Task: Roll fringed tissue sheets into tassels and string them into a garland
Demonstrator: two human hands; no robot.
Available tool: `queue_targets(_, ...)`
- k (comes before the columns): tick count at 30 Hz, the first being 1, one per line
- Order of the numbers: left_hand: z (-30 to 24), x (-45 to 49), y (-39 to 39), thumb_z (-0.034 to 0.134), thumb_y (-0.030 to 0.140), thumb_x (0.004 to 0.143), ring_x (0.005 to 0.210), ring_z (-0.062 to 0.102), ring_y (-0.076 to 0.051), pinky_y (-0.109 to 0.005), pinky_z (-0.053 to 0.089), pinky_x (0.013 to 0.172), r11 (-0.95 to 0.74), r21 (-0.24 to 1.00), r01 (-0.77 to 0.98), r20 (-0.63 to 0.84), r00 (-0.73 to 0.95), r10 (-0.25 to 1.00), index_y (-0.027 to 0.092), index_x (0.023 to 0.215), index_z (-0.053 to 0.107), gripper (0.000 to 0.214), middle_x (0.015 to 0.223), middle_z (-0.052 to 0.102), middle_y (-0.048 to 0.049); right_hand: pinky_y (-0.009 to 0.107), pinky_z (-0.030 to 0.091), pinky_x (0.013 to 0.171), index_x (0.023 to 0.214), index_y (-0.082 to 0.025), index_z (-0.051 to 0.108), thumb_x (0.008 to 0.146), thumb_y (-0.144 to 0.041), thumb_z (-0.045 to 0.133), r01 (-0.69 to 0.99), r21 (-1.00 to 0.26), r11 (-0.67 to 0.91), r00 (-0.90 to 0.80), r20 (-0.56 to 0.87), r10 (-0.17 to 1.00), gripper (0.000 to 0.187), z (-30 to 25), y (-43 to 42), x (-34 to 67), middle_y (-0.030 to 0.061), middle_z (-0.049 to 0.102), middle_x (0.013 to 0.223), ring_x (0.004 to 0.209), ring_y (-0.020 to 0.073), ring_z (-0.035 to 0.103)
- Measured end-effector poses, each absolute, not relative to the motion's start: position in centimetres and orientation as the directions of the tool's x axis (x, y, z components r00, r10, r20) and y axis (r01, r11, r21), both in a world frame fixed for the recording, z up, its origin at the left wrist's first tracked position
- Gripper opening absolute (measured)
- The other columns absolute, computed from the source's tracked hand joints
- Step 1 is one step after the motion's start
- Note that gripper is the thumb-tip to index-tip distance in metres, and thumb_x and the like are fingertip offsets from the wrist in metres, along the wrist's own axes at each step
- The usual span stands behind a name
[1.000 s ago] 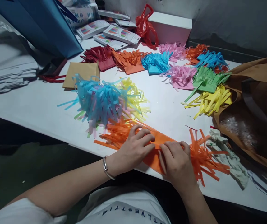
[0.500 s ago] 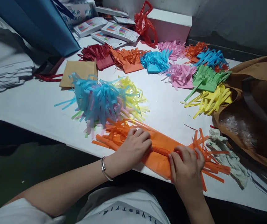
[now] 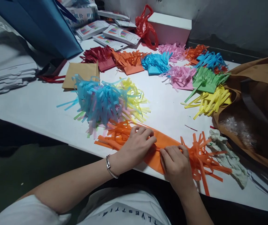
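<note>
A long orange paper strip (image 3: pixel 165 140) with fringe cut at both ends lies along the front edge of the white table (image 3: pixel 37 106). My left hand (image 3: pixel 134 147) presses on the strip's middle-left part, fingers curled over the paper. My right hand (image 3: pixel 177 165) sits just to the right of it, fingers bent and pinching the rolled middle of the same strip. Orange fringe fans out left of my left hand and right of my right hand. A silver bracelet (image 3: pixel 110 167) circles my left wrist.
A blue, yellow and pink fringed bundle (image 3: pixel 103 100) lies behind the strip. Further back sit several coloured fringed stacks (image 3: pixel 157 62), a tan envelope (image 3: pixel 80 73), paper packs (image 3: pixel 121 34), a white box (image 3: pixel 170 28) and a red plastic bag (image 3: pixel 145 26). A brown bag (image 3: pixel 253 106) and a crumpled cloth (image 3: pixel 227 159) lie right.
My right hand slid left along the orange strip, back beside my left hand. My left hand shifted slightly right. The right-end fringe spread out more.
</note>
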State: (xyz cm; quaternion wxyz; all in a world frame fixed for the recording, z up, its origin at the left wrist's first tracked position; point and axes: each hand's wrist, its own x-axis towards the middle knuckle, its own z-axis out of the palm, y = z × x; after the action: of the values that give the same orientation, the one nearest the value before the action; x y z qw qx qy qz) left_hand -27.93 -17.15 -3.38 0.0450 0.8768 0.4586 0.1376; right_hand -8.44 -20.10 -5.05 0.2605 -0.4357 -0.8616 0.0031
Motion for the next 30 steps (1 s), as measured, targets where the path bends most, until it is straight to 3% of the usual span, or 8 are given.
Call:
queue_targets(4, -3.8, -28.5, -17.5, 0.052, 0.016, 0.098, 0.102, 0.051, -0.025, -0.048, 0.029, 0.098, -0.703, 0.209, 0.680, 0.319, 0.632, 0.706, 0.019, 0.094, 0.064, 0.013, 0.105, 0.065, -0.0059, 0.038, 0.036, 0.093, 0.092, -0.017, 0.064, 0.097, -0.014, 0.054, 0.749, -0.317, 0.581, -0.417, 0.455, 0.787, 0.012, -4.9, -20.1, -8.7, 0.0026, 0.066, 0.083, 0.078, 0.0153, 0.059)
queue_targets(7, -4.0, -28.4, -17.5, 0.048, 0.016, 0.100, 0.100, 0.051, -0.023, -0.046, 0.030, 0.099, -0.730, 0.203, 0.653, 0.340, 0.652, 0.678, 0.017, 0.094, 0.065, 0.018, 0.099, 0.067, -0.0059, 0.040, 0.034, 0.095, 0.093, -0.017, 0.064, 0.098, -0.015, 0.052, 0.761, -0.280, 0.585, -0.454, 0.414, 0.789, 0.013, -4.9, -20.1, -9.0, 0.0035, 0.066, 0.084, 0.080, 0.0169, 0.058)
queue_targets(13, -4.3, -28.4, -17.4, 0.053, 0.018, 0.099, 0.097, 0.053, -0.022, -0.042, 0.031, 0.096, -0.700, 0.264, 0.664, 0.280, 0.642, 0.714, 0.018, 0.089, 0.066, 0.017, 0.096, 0.067, -0.0044, 0.038, 0.038, 0.094, 0.093, -0.017, 0.065, 0.096, -0.005, 0.049, 0.708, -0.297, 0.640, -0.470, 0.479, 0.742, 0.020, -5.3, -20.3, -7.8, 0.0028, 0.068, 0.081, 0.077, 0.0154, 0.057)
queue_targets(19, -3.8, -28.5, -17.4, 0.059, 0.019, 0.096, 0.094, 0.054, -0.021, -0.041, 0.030, 0.092, -0.634, 0.364, 0.682, 0.212, 0.602, 0.769, 0.020, 0.082, 0.069, 0.017, 0.090, 0.069, -0.0018, 0.046, 0.036, 0.105, 0.099, -0.018, 0.064, 0.095, -0.007, 0.050, 0.750, -0.320, 0.578, -0.429, 0.430, 0.794, 0.019, -5.2, -21.4, -5.3, 0.0056, 0.069, 0.094, 0.094, 0.0213, 0.058)
queue_targets(25, -2.5, -27.1, -17.6, 0.060, 0.009, 0.085, 0.087, 0.052, -0.023, -0.044, 0.031, 0.088, -0.565, 0.273, 0.779, 0.093, 0.563, 0.821, 0.016, 0.081, 0.067, 0.011, 0.088, 0.066, -0.0057, 0.049, 0.033, 0.102, 0.089, -0.020, 0.061, 0.096, -0.015, 0.051, 0.868, -0.277, 0.411, -0.316, 0.331, 0.889, 0.013, -4.9, -21.0, -6.6, 0.0044, 0.064, 0.089, 0.091, 0.0228, 0.058)
queue_targets(30, -2.1, -26.0, -17.3, 0.055, 0.013, 0.090, 0.081, 0.050, -0.025, -0.046, 0.032, 0.080, -0.536, 0.125, 0.835, 0.087, 0.529, 0.844, 0.016, 0.077, 0.062, 0.015, 0.082, 0.062, -0.0071, 0.049, 0.032, 0.092, 0.079, -0.021, 0.056, 0.095, -0.022, 0.053, 0.932, -0.202, 0.301, -0.243, 0.269, 0.932, 0.016, -4.7, -20.3, -7.2, 0.0037, 0.061, 0.080, 0.084, 0.0252, 0.055)
